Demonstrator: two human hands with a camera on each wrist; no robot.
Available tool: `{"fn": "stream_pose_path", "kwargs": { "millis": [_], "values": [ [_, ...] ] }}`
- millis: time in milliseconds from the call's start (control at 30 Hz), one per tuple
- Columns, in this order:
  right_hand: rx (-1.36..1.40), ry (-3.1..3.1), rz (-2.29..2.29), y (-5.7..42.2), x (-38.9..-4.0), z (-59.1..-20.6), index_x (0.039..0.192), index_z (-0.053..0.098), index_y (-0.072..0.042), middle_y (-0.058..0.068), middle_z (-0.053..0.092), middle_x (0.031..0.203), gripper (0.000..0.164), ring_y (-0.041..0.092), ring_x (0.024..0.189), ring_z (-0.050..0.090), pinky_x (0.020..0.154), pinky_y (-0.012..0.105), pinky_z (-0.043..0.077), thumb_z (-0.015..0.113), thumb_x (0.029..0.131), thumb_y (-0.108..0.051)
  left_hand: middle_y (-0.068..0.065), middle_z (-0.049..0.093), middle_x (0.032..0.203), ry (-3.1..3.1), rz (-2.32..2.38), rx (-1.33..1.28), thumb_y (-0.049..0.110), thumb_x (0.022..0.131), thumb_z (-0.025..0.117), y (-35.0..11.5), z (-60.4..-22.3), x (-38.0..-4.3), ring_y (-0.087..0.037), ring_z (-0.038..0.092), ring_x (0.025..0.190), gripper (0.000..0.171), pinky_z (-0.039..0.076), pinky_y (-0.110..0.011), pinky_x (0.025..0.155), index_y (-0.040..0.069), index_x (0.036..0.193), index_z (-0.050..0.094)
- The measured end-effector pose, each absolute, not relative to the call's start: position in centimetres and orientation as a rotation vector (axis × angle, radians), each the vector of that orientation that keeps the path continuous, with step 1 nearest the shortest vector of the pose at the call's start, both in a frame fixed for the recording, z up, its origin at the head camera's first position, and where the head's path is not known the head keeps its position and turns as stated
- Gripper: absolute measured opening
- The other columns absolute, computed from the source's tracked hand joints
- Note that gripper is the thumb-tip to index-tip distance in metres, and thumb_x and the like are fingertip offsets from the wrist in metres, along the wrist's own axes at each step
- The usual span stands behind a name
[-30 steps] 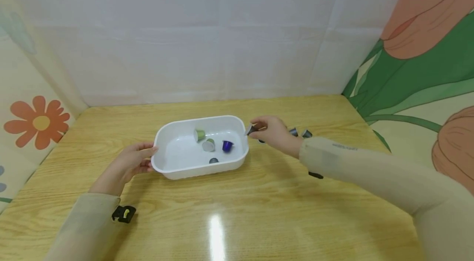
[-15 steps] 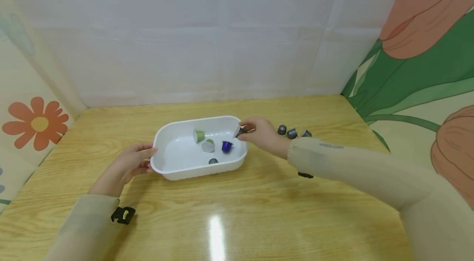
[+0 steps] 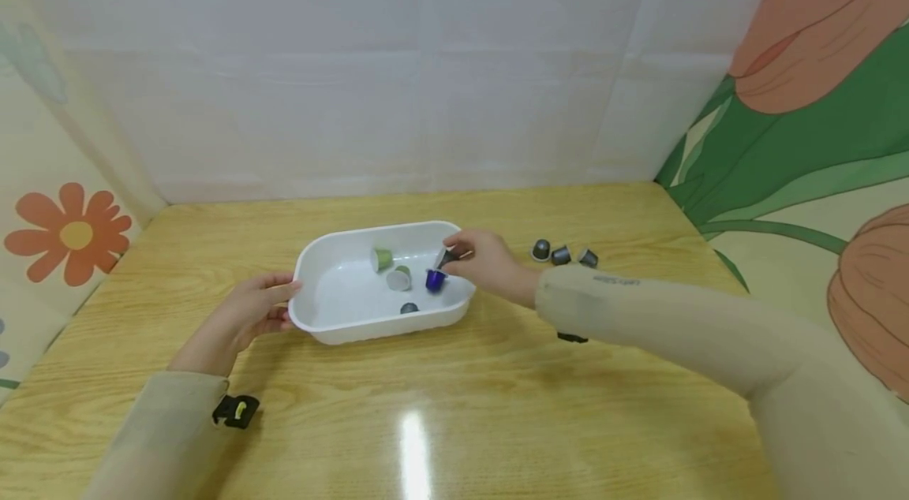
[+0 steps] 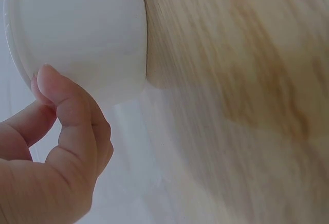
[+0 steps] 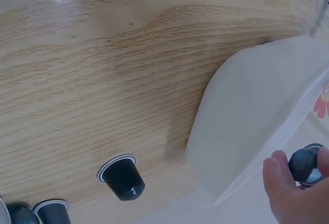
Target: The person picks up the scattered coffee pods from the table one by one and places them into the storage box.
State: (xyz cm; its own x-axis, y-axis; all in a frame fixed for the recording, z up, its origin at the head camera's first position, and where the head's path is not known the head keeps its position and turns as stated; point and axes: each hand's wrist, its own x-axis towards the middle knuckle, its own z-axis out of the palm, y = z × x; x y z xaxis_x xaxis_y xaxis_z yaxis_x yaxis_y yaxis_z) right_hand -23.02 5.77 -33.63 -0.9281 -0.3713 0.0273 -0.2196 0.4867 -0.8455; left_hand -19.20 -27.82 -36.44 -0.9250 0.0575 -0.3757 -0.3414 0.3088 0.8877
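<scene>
A white oval-cornered tray (image 3: 334,330) stands on the table. My left hand (image 3: 259,307) pinches its left rim between thumb and fingers; the left wrist view shows the fingertips (image 4: 49,82) at that rim. My right hand (image 3: 486,263) reaches over the tray's right end and holds a dark grey coffee capsule (image 5: 302,165) between thumb and fingers. In the head view, this capsule hangs just above a purple coffee capsule (image 3: 435,281). Two green capsules, one at the back (image 3: 382,259) and one in front (image 3: 399,277), lie in the tray. A grey capsule (image 3: 409,308) sits near its front wall, partly hidden.
Right of the tray, three dark capsules lie on the wooden table: an upright one (image 3: 541,250), a tilted one (image 3: 561,255) and a further one (image 3: 588,258). A white sheet (image 3: 419,90) hangs behind the table, and a flower-printed panel (image 3: 817,169) flanks it on the right.
My right hand has carried the dark capsule leftward, from outside the tray's right rim to over its inside. The left hand and the tray have stayed in place.
</scene>
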Motion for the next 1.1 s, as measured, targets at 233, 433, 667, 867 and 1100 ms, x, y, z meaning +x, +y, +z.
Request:
{"fn": "stream_pose_path", "kwargs": {
  "millis": [233,433,667,867,1100],
  "values": [
    [-0.532,2.577,-1.380,4.8,-22.7,-33.8,0.123,0.060,0.007,0.019,0.066,0.111,0.039,0.030,0.101,0.064,0.088,0.030,0.053,0.072,0.085,0.001,-0.002,0.055,0.086,2.241,1.650,-0.270,0.021,0.104,0.048,-27.7,-36.4,-19.2,-0.011,0.055,0.069,0.058,0.055,-0.023,0.064,-0.013,0.143,0.023],
    [-0.525,2.558,-1.382,4.1,-22.4,-33.9,0.124,0.060,0.006,0.018,0.066,0.111,0.040,0.029,0.101,0.064,0.088,0.029,0.053,0.071,0.086,0.000,-0.001,0.056,0.085,2.237,1.662,-0.259,0.020,0.104,0.047,-27.7,-36.4,-19.3,-0.010,0.056,0.068,0.058,0.055,-0.023,0.064,-0.014,0.143,0.022],
    [-0.604,2.546,-1.385,3.0,-22.2,-34.0,0.122,0.060,0.008,0.019,0.065,0.112,0.038,0.028,0.105,0.063,0.092,0.029,0.050,0.071,0.087,-0.001,-0.001,0.057,0.086,2.233,1.669,-0.250,0.020,0.104,0.047,-27.8,-36.5,-19.3,-0.010,0.057,0.068,0.057,0.054,-0.023,0.063,-0.014,0.143,0.023],
    [-0.624,2.496,-1.419,2.1,-21.9,-34.0,0.122,0.059,0.010,0.021,0.065,0.112,0.038,0.029,0.104,0.062,0.091,0.027,0.050,0.070,0.086,0.002,-0.002,0.057,0.087,2.240,1.665,-0.244,0.021,0.104,0.047,-27.8,-36.6,-19.4,-0.011,0.057,0.069,0.058,0.054,-0.023,0.063,-0.014,0.143,0.022],
    [-0.645,2.501,-1.377,1.2,-21.9,-34.0,0.122,0.060,0.008,0.019,0.065,0.113,0.038,0.028,0.104,0.062,0.089,0.026,0.051,0.071,0.087,0.000,-0.001,0.057,0.086,2.239,1.665,-0.238,0.020,0.104,0.047,-27.9,-36.6,-19.3,-0.010,0.057,0.068,0.058,0.055,-0.023,0.063,-0.015,0.143,0.022]
  ]
}}
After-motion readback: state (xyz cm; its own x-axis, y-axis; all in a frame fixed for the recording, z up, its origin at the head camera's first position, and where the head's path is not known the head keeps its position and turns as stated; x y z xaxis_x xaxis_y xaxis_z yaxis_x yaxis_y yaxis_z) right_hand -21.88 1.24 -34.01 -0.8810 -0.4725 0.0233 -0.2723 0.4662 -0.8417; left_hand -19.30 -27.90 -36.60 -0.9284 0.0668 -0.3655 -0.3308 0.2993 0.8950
